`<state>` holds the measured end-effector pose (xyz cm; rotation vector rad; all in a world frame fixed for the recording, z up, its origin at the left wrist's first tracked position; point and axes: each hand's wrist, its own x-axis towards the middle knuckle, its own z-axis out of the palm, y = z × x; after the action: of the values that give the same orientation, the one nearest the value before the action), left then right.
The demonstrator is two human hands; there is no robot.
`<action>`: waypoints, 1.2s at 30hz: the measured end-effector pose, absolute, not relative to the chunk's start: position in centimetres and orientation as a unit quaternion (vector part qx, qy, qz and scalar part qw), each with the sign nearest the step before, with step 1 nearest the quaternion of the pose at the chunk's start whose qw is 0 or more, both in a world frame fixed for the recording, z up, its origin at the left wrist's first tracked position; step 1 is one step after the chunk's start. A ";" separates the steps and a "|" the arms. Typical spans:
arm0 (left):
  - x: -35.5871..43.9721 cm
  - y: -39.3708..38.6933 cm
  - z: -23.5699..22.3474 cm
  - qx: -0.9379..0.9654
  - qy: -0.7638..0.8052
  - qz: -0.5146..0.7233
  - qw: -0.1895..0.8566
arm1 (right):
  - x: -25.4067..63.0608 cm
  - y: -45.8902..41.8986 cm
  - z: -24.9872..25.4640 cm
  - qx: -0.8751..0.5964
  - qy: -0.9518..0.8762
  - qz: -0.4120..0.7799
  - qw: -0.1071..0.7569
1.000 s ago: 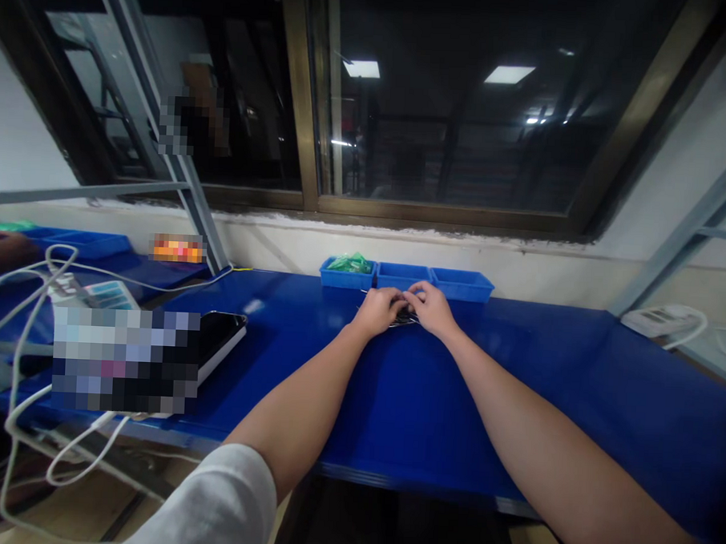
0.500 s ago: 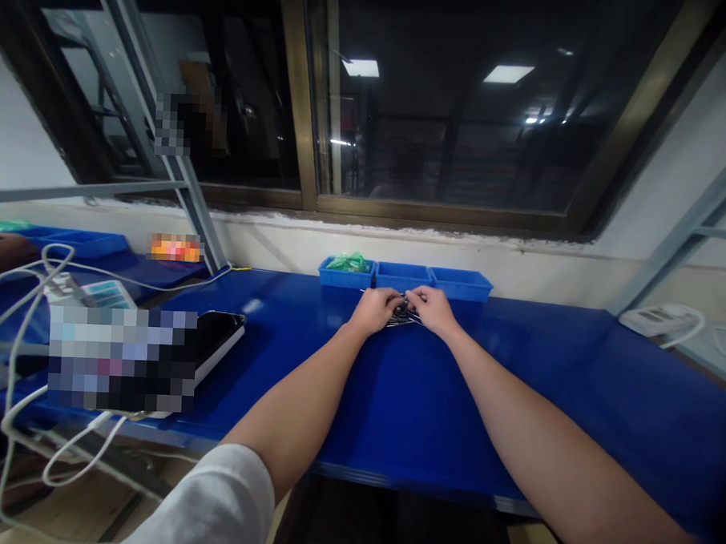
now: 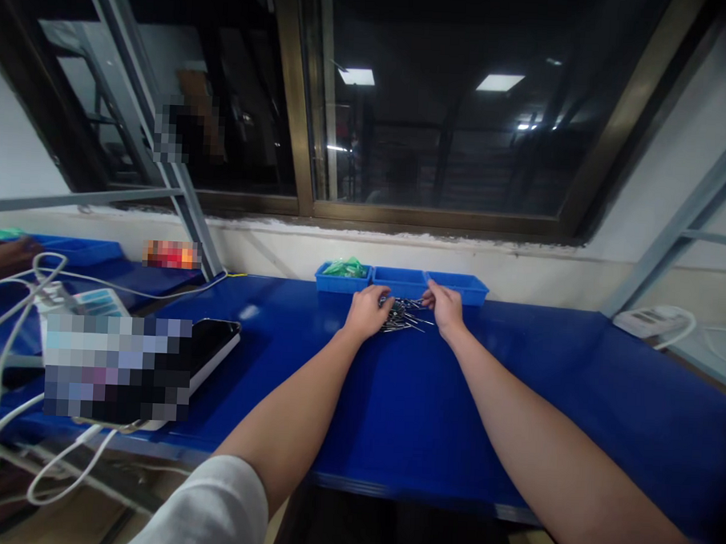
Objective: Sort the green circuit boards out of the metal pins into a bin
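A heap of thin, shiny metal pieces, like long pins or screws [image 3: 403,315], lies on the blue table [image 3: 417,411] between my hands. At its left edge my left hand [image 3: 368,312] rests with bent fingers, thumb and forefinger a little apart, and nothing visible between them. My right hand [image 3: 447,308] is just right of the heap, in front of the blue bins. Its fingers are curled together near the tips. Whatever they pinch, if anything, is too small to make out.
Behind the heap stand three joined blue bins [image 3: 399,280]; the left one holds a green plastic bag [image 3: 346,268]. A phone-like device [image 3: 219,334] with white cables lies left. A white power strip [image 3: 650,320] is at right. Another person's hand [image 3: 8,258] shows far left.
My hands were close together over the heap and have moved apart. The right hand shifted right, uncovering more of the metal pieces. The view has tilted slightly.
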<state>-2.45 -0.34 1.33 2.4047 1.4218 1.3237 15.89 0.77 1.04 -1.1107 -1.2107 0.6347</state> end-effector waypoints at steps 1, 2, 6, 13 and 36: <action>-2.5 -0.3 1.3 0.773 0.469 0.428 0.018 | 16.2 1.0 1.0 -0.498 -0.512 0.266 0.647; -2.6 -0.2 1.2 0.769 0.476 0.427 0.014 | 16.6 1.3 1.0 -0.507 -0.496 0.258 0.656; -2.6 -0.1 1.1 0.762 0.499 0.413 0.015 | 18.0 2.3 1.2 -0.526 -0.452 0.274 0.666; -2.4 -0.4 1.2 0.772 0.530 0.351 0.012 | 19.1 2.5 1.5 -0.493 -0.427 0.349 0.673; -2.2 -0.8 0.2 0.823 0.542 0.166 0.043 | 15.9 0.9 -0.6 -0.585 -0.748 0.028 0.311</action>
<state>-2.23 -0.84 0.21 2.5165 1.6577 0.5082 15.87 0.88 -0.60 -1.5456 -1.9762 0.0745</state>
